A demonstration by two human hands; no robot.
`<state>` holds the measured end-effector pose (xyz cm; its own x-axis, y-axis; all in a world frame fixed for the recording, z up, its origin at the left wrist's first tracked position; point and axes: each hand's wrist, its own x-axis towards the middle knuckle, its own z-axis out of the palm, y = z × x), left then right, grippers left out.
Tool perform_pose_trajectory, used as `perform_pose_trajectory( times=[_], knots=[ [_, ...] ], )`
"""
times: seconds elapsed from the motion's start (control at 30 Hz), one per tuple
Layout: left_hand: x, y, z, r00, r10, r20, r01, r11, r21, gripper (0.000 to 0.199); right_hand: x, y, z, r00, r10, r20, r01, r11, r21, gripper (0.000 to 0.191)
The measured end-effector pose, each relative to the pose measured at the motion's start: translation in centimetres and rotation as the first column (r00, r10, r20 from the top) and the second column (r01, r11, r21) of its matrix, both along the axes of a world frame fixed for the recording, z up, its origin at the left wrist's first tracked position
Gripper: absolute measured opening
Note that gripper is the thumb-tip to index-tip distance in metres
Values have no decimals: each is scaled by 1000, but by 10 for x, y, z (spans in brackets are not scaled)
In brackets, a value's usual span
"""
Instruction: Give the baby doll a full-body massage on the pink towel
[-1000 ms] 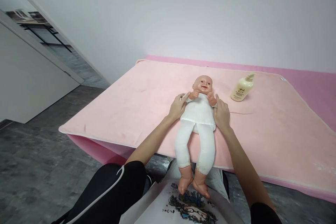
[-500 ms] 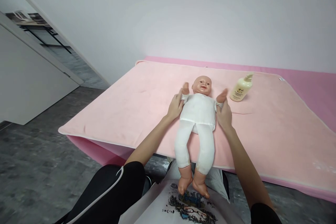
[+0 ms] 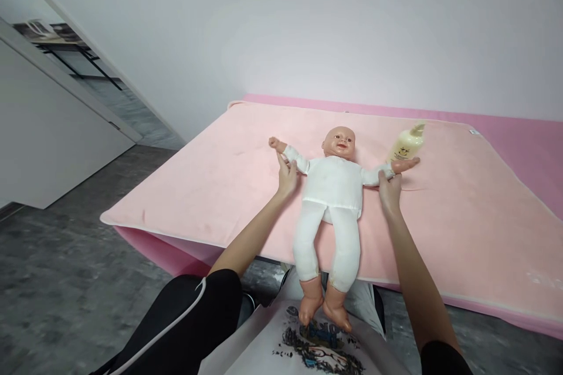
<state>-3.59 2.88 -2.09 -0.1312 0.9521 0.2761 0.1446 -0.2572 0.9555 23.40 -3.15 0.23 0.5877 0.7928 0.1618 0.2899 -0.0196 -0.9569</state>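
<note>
A baby doll (image 3: 333, 184) with a white cloth body lies on its back on a pale pink blanket (image 3: 197, 176), its head toward the wall and its feet hanging over the near edge. My left hand (image 3: 287, 177) is closed around the doll's arm on the left, close to the wrist. On the other side, my right hand (image 3: 390, 190) grips the doll's other forearm just below its plastic hand. Both doll arms are spread out sideways. Behind the doll's hand on the right stands a cream pump bottle (image 3: 407, 144), its lower part partly covered.
A white wall (image 3: 308, 35) rises behind the table. Brighter pink cloth (image 3: 519, 143) shows beneath the blanket at the back and right. At the left are a white door (image 3: 57, 129) and a dark grey floor (image 3: 57, 269).
Both my hands have moved outward, each carrying one doll arm away from the doll's body. The doll's arms were bent up near its head and now stretch sideways; the right one overlaps the bottle.
</note>
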Motion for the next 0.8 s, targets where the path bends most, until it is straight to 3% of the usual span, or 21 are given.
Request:
perform_pose_trajectory(
  times=[0.07, 0.17, 0.23, 0.27, 0.33, 0.4, 0.47, 0.53, 0.63, 0.73, 0.8],
  knots=[
    [3, -6, 3, 966, -41, -256, 70, 992, 106, 67, -8, -5, 0, 972, 80, 222, -74, 997, -32, 43],
    [8, -13, 9, 812, -96, -575, 241, 954, 180, 50, -23, -12, 0, 800, 223, 557, -237, 970, -47, 45],
    [9, -15, 12, 781, -99, -617, 264, 947, 183, 48, -27, -14, 0, 732, 246, 635, -278, 959, -51, 50],
    [9, -15, 12, 805, -98, -585, 247, 952, 180, 49, -27, -13, 0, 744, 251, 619, -285, 957, -46, 50],
    [7, -11, 9, 899, -103, -427, 181, 973, 146, 55, -22, -10, 0, 841, 251, 479, -278, 961, -15, 47],
    [3, -5, 6, 981, -88, -175, 100, 993, 62, 63, -14, -5, -1, 951, 204, 234, -218, 975, 36, 44],
    [0, 1, 4, 996, -45, 74, 49, 998, -51, 69, -5, 0, -3, 993, 110, -44, -106, 991, 84, 45],
    [-3, 5, 5, 972, -6, 235, 41, 989, -144, 67, 1, 3, -4, 952, 59, -302, -31, 995, 96, 46],
    [-4, 5, 9, 946, 26, 323, 46, 976, -214, 59, 4, 4, -4, 810, 52, -584, -30, 998, 47, 45],
    [-3, 2, 14, 934, 50, 353, 30, 976, -217, 54, 5, 3, -2, 685, -14, -729, -11, 999, -30, 36],
    [-4, 2, 16, 912, 103, 396, -14, 975, -222, 50, 8, 4, -1, 650, -74, -757, 38, 997, -65, 32]
  ],
)
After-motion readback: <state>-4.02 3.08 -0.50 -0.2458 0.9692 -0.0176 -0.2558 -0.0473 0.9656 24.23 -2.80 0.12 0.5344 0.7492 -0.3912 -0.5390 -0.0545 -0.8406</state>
